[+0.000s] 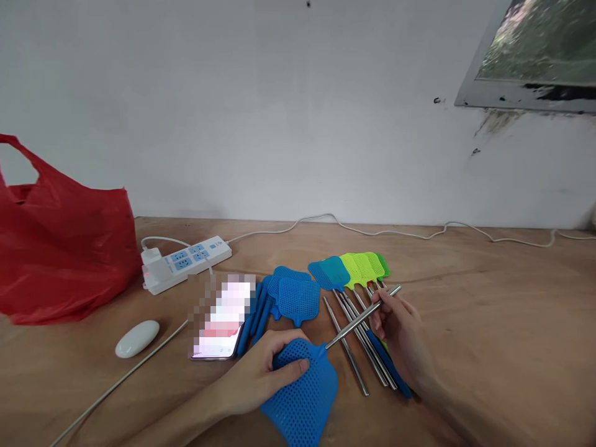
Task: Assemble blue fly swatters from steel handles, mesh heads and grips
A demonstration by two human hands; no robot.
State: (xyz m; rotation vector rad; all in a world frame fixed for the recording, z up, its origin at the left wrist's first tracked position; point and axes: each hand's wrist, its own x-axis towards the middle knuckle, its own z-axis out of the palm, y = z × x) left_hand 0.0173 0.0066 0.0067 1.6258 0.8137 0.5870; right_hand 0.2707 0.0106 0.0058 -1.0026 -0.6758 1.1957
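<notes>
Blue perforated plastic fills the left hand (251,380): it grips a swatter head (310,403) at the near side of the table (512,323), thumb pressed on the mesh and the other fingers mostly hidden beneath. That grip seems meant to keep the flat, bendy piece steady, with its narrow neck left bare and pointing up toward the right. The right hand (401,329) pinches a metal rod (361,319) near its upper end, so the rod slants down to meet the neck — likely held that far back to give a straight line along its length. Whether the tip sits inside the neck or only touches it is too small to tell.

Beneath the slanting rod lies a loose rod (354,365), and just beside it several more run from a teal head (331,273) and the yellow-green heads (363,268); a blue handle (390,365) lies close to the right wrist. These crowd the space under the right hand. Spare blue heads (298,299) overlap beyond the left hand, perhaps grouped to be within reach, with blue handles (263,318) next to a phone (226,329).

Farther left — clear of both hands — are a white oval object (137,339), a power strip (205,256) and a red bag (69,254).
</notes>
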